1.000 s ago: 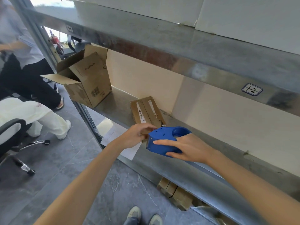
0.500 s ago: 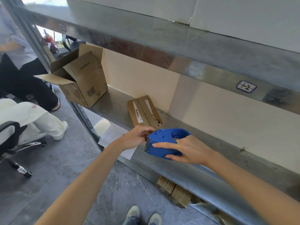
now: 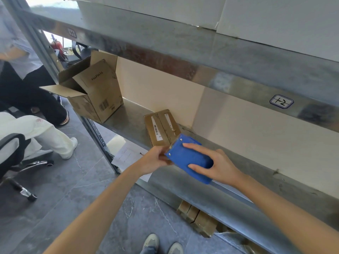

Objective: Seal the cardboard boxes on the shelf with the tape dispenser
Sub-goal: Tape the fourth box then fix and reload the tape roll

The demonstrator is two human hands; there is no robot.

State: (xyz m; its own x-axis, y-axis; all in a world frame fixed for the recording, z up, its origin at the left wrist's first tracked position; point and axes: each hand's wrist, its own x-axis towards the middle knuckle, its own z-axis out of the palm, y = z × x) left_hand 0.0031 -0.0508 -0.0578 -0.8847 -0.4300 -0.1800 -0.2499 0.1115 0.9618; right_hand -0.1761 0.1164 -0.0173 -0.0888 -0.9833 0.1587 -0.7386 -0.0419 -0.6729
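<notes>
Hands first: right hand [image 3: 218, 167] grips the blue tape dispenser [image 3: 187, 158] from its rear, one finger laid along the top face, the rest curled round the back end. Left hand [image 3: 154, 160] is at the dispenser's nose, fingertips curled and pinching there. Probably the tape tab, but no tape is visible, so can't confirm. Dispenser is held in the air over the front edge of the shelf [image 3: 128, 118], nose tilted away from the body.

Task thing: small closed box [image 3: 161, 127] sits on the shelf directly past the dispenser's nose, its near right corner just beside the nose. Contact or gap, can't tell.

Box long axis runs from the dispenser straight back toward the rear wall, centre seam on the same line. Nose sits right of that seam. Left hand is on the box side of the dispenser, so nearer; right hand is behind it.

My read: next move is to anchor tape at the near end, then run it along the seam away from the body. Nose needs to shift left onto the seam first.

Further out, left of the dispenser and well apart: big open box [image 3: 97, 96], flaps up, unsealed.
</notes>
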